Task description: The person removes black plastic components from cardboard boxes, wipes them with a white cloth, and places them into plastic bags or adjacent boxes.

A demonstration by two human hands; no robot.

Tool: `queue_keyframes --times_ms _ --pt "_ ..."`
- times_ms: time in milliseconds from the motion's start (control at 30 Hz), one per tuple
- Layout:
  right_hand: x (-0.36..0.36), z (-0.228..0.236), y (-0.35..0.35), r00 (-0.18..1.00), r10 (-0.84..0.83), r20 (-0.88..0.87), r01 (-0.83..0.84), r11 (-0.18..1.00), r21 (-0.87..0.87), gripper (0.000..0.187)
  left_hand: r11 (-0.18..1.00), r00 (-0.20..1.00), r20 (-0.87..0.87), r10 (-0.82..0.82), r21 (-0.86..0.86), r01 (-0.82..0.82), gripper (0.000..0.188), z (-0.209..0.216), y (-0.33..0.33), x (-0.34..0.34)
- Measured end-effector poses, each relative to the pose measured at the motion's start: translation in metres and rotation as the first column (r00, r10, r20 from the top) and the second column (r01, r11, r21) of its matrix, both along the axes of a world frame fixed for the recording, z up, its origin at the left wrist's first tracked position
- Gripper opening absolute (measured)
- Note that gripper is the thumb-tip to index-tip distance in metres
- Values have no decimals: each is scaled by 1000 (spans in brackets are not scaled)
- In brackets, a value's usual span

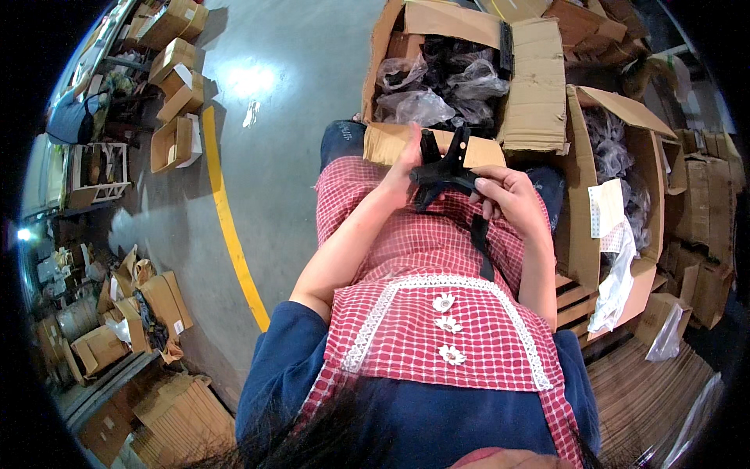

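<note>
Over my lap I hold a black piece with several arms (447, 170), one of them pointing up with small holes in it. My left hand (401, 170) grips its left side, its fingers partly hidden behind the piece. On the other side, my right hand (508, 195) pinches the end of an arm between thumb and fingers. A black strap (481, 246) hangs below the piece, across the red checked apron (406, 242). Just beyond my hands stands an open cardboard box (535, 94) with black parts in clear plastic bags (422, 105).
A second open box (648, 180) stands at the right on a wooden pallet (574, 305), with a white plastic sheet (617, 270) over its edge. Flattened cardboard (648, 391) is stacked behind it. A yellow line (226, 219) crosses the floor at the left, near small cartons (173, 144) and loaded shelves (101, 387).
</note>
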State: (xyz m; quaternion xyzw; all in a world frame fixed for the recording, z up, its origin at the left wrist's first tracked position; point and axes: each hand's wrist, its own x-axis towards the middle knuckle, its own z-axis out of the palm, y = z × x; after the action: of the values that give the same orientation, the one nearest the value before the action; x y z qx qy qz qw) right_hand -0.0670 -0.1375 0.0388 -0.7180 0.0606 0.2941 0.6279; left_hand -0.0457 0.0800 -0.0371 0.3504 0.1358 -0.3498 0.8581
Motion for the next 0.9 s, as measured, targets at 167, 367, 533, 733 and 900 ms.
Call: queue_keyframes --times_ms 167,367,533,733,900 --pt "2 -12 1 996 90 6 -89 981 174 33 997 997 18 69 20 -69 91 -14 1 5" --pt "-8 -14 21 1000 -13 14 11 989 148 26 986 989 12 148 80 -148 88 -26 1 4" --pt "-17 -11 33 989 -46 139 27 990 135 27 970 971 94 222 85 -230 87 -18 0 6" --pt "-21 0 37 909 19 417 16 997 -81 23 972 974 63 218 73 -222 90 -13 3 7" --pt "-22 1 30 815 63 577 41 985 -166 16 985 986 -16 168 -34 -169 95 -26 6 8"
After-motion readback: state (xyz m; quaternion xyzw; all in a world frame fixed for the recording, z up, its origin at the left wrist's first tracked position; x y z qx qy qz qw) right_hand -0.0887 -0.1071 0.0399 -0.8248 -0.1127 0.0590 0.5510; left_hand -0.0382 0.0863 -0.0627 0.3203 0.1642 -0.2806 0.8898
